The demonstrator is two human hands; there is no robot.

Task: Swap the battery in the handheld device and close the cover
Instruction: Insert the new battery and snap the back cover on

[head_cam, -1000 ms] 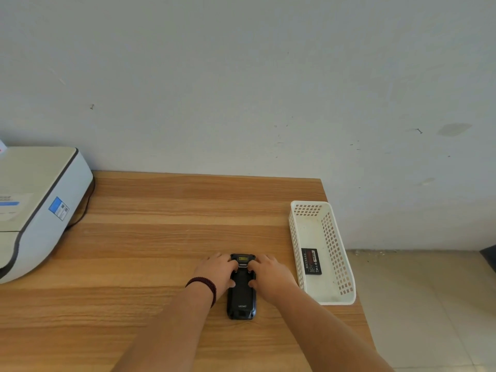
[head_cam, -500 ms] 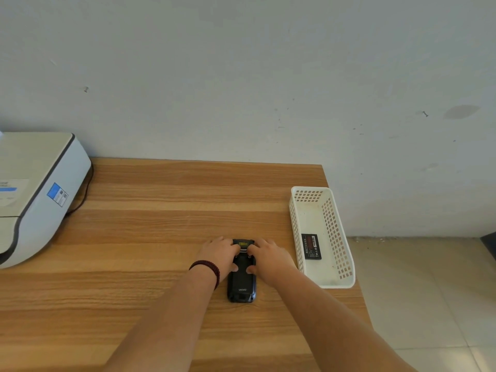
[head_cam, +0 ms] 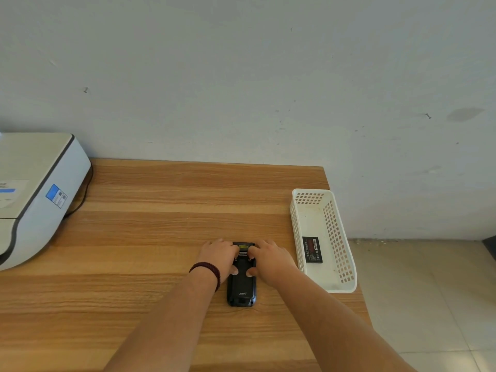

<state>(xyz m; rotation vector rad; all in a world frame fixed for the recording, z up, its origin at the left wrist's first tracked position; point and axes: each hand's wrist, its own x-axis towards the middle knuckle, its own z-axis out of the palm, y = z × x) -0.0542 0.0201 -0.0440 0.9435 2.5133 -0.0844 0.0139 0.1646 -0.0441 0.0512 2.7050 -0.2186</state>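
A black handheld device (head_cam: 241, 287) lies back-up on the wooden table (head_cam: 161, 224), its long axis pointing away from me. My left hand (head_cam: 218, 257) grips its upper left side and my right hand (head_cam: 271, 260) grips its upper right side. Both thumbs press on the back cover, and the index fingertips sit near the yellow label at the top. A black battery (head_cam: 312, 249) with a red label lies flat in a white perforated basket (head_cam: 346, 264) just right of my right hand. The cover looks seated on the device.
A white printer (head_cam: 35, 194) stands at the table's left, with a dark cable (head_cam: 80, 202) trailing behind it. The basket sits at the table's right edge, beyond which is tiled floor (head_cam: 429, 304). A wall runs along the far edge.
Both hands stay on the upper part of the device, and the thumbs have spread slightly lower on the cover. The view has shifted a little. The battery and basket have not moved.
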